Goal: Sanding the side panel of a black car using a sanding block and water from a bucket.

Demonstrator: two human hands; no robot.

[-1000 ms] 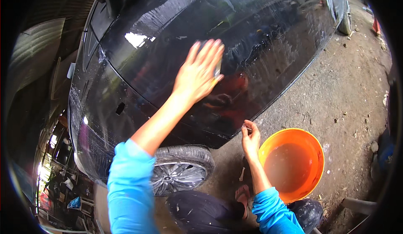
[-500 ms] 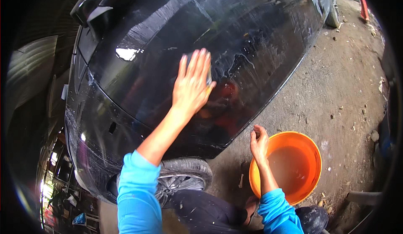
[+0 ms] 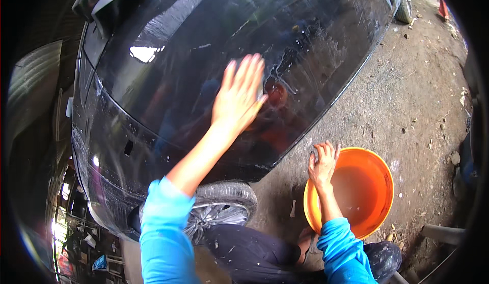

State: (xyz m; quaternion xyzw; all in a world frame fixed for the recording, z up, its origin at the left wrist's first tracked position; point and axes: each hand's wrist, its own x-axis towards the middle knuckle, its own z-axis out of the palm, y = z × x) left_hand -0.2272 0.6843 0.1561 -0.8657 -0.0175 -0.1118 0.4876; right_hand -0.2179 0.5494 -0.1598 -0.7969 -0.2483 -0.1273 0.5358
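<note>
My left hand lies flat on the wet, glossy black car panel, fingers stretched and slightly blurred, over a thin pad that is mostly hidden beneath the palm. Streaks and drops run over the paint to the right of it. My right hand is at the left rim of an orange bucket of cloudy water, its fingers apart and loosely bent with nothing visible in them; contact with the rim is unclear.
A tyre with a spoked wheel sits below the panel, by my dark-clad knees. Gritty ground runs along the car's right, with a red object farther off. A grey pipe lies at lower right. Cluttered metal racks stand at left.
My left hand has shifted slightly down and then back up over the panel. My right hand has moved rightward to the bucket rim, its fingers spreading. The view has shifted a little.
</note>
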